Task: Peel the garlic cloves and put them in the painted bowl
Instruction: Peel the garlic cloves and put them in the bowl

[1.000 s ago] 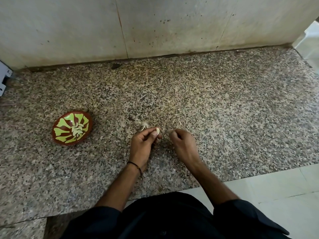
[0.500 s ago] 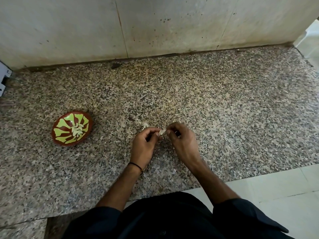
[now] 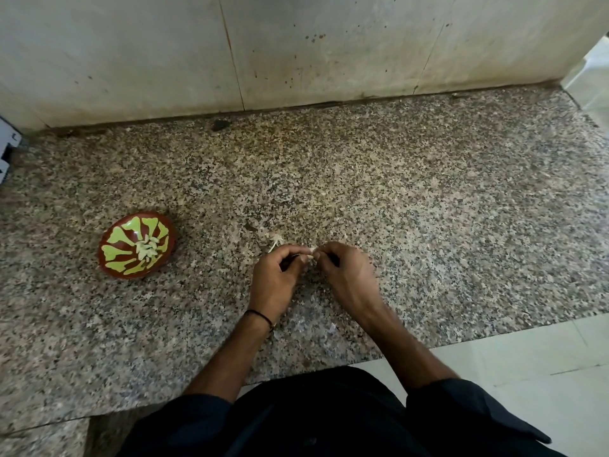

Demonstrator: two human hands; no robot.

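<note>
Both left hand (image 3: 276, 278) and right hand (image 3: 346, 275) pinch a garlic clove (image 3: 309, 251), peeling. Next, likely: into the painted bowl (image 3: 112, 240).

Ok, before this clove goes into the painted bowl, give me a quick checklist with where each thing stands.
1. Grip: left hand and right hand both pinch the garlic clove at the fingertips: ok.
2. Clove fully peeled: mostly hidden by fingertips: cannot tell.
3. Target: painted bowl upright on the counter, left of the hands: ok.
4. Room in bowl: peeled cloves fill only its middle: ok.
5. Waste: skins lie on the counter beyond the left hand, outside the bowl: ok.
</note>
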